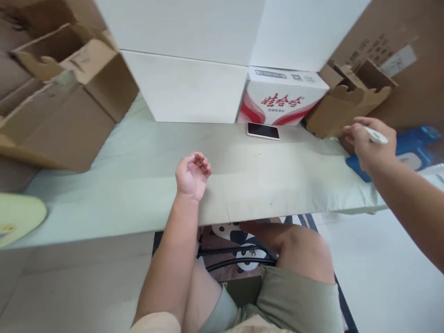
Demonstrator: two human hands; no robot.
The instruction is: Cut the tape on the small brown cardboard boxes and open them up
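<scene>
My left hand (193, 176) rests palm up over the table, its fingers loosely curled and nothing in it. At the right, my right hand (373, 145) is closed around a slim white handle-like object (377, 136) with a rounded end; its other end is hidden by the fingers, so I cannot tell its kind. That hand is beside an open cardboard box (343, 108) with notched flaps; whether they touch I cannot tell. Behind and below the wrist lies a blue package (411, 145) with a white label. A phone (262, 131) with a dark screen lies flat farther back.
A pale green cloth (138, 185) covers the table. White panels (194, 88) and a white-and-red printed carton (282, 99) stand at the back. Cardboard boxes (65, 120) fill the left, near a yellow-green rounded object (21, 217). A large brown carton (409, 32) stands back right.
</scene>
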